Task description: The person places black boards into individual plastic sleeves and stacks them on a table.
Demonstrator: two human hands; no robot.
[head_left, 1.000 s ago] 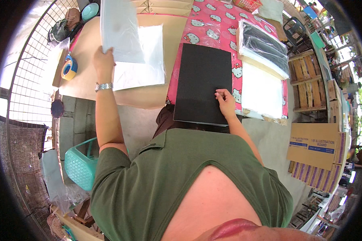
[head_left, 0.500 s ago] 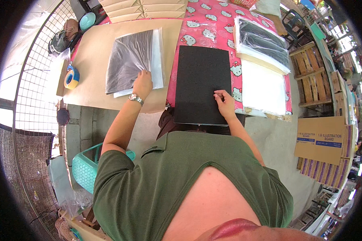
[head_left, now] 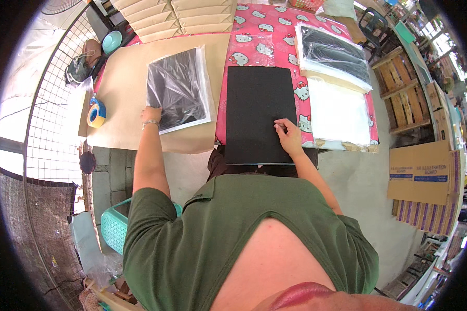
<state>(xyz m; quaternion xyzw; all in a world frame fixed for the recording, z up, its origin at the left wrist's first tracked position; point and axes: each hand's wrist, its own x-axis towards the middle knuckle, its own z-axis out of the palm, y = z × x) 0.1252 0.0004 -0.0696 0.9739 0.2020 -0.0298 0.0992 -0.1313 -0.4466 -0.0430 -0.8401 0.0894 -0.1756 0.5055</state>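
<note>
My left hand (head_left: 151,114) is closed at the lower left corner of a clear plastic packet (head_left: 179,88) with black sheets inside and a white edge. The packet lies slightly tilted on a large brown sheet of paper. In front of my body lies a flat black board (head_left: 259,111), its near edge reaching past the table's edge toward my lap. Over its right part rests my right hand (head_left: 289,137), fingers curled with thumb and forefinger together. Whatever is between those fingertips, if anything, is too small to make out.
Brown paper (head_left: 119,88) covers the table's left side, with a blue-and-yellow tape roll (head_left: 96,113) on it. Folded tan pieces (head_left: 202,20) are stacked behind. Plastic-wrapped black sheets (head_left: 332,49) and a white stack (head_left: 338,111) sit right, on pink patterned cloth (head_left: 251,39). A teal basket (head_left: 114,230) stands lower left.
My left hand has moved left, from the packet's lower right part to its lower left corner. The plastic lies flatter over the black sheets. My right hand keeps its place on the black board.
</note>
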